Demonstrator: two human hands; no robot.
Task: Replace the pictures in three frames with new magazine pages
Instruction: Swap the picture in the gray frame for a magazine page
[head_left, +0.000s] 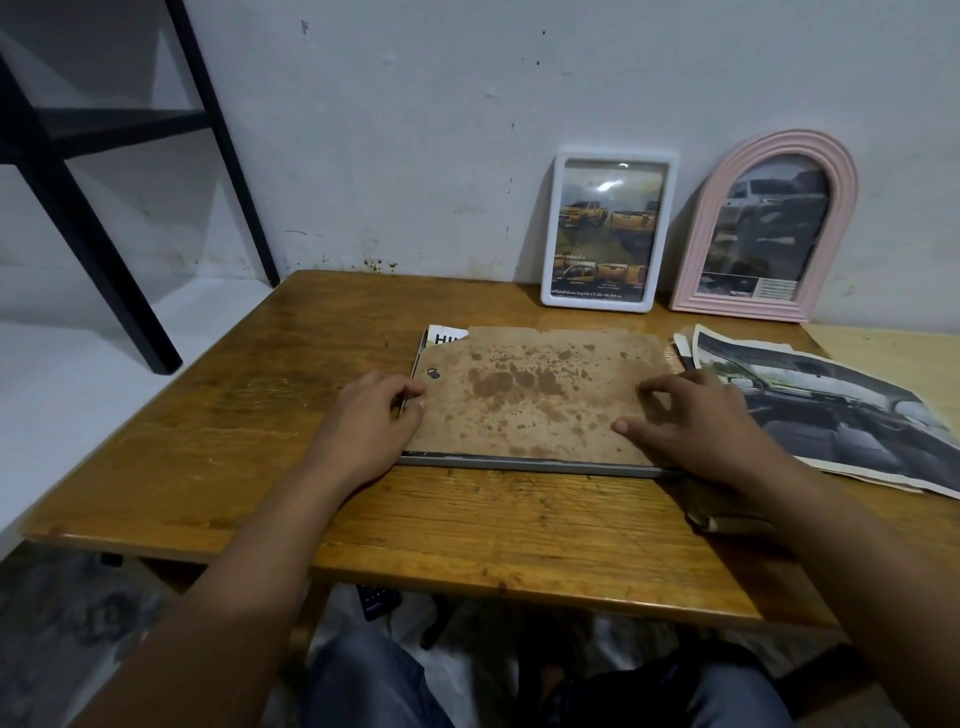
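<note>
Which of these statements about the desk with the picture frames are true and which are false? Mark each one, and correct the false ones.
1. The white frame and the pink arched frame stand leaning against the wall. True.
2. The frame in front of the person lies picture side up. False: it lies face down, its stained brown backing board showing.
3. The left hand is at the board's left edge. True.
4. The right hand holds the loose magazine page. False: its fingers rest on the board; the page lies on the table to the right.
5. The pink frame is empty. False: it holds a picture of a vehicle.
</note>
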